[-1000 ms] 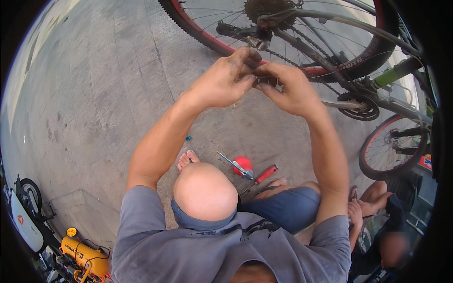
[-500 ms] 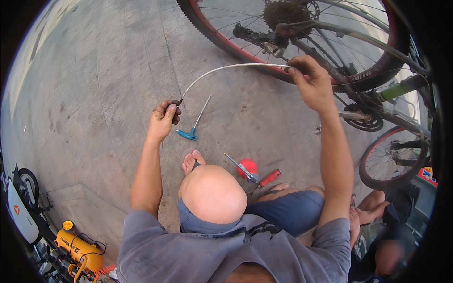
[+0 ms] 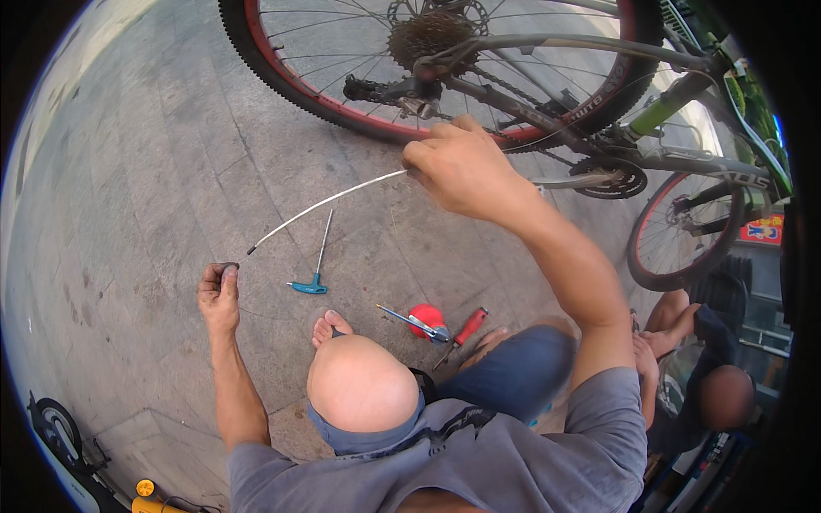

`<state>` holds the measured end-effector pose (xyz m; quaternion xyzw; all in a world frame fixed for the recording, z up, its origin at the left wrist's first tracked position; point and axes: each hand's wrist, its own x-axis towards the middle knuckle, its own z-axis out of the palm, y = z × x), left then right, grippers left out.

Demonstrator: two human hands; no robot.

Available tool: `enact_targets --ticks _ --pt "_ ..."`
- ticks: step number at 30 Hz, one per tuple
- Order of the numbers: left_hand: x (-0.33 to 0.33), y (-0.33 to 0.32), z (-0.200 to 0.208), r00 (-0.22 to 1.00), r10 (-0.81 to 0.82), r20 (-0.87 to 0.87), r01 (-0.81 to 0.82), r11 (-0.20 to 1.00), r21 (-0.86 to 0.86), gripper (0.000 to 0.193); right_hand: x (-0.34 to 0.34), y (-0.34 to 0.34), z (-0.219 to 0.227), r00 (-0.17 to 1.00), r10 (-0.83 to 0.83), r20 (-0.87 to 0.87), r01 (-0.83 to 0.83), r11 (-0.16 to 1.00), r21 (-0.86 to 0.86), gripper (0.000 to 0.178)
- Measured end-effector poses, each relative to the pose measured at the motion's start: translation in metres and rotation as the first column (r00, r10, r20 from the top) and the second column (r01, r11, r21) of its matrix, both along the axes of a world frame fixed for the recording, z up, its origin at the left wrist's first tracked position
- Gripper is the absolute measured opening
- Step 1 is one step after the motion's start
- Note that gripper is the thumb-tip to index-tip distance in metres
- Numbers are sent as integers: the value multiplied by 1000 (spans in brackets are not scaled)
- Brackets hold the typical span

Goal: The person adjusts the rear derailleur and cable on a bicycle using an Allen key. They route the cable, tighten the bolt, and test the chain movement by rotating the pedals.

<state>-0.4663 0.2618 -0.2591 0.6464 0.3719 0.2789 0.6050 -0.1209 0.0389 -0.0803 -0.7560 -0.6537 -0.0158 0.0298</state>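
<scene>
My right hand (image 3: 469, 169) is closed on one end of a white cable housing (image 3: 329, 202), just in front of the rear derailleur (image 3: 410, 103). The housing bows down to the left, and its dark-tipped free end stops a little short of my left hand (image 3: 219, 299). Thumb and fingers of that left hand are pinched together; a small dark piece may be between them, but I cannot make it out. Behind my right hand is the bicycle (image 3: 547, 43), with its rear wheel, cassette (image 3: 432, 38) and crank. A thin wire runs from near that hand along the frame.
On the paving lie a teal T-handle hex key (image 3: 310, 286), a red round object (image 3: 428, 321) with a pen-like tool across it, and a red-handled screwdriver (image 3: 470, 327). Another person (image 3: 684, 342) sits at the right. A yellow machine (image 3: 154, 500) and a motorbike are at lower left.
My left hand has come off the housing's dark end and moved down and left. My right hand has moved left with the housing, which bends less now. The view has shifted.
</scene>
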Motion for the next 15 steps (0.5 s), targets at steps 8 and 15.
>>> enact_targets --ticks 8,15 --pt "-36 63 -60 988 142 -56 -141 990 18 8 55 -51 51 931 -199 306 144 971 190 7" --pt "19 97 -70 977 186 -109 -172 977 122 12 83 -58 63 806 -360 469 31 818 575 18"
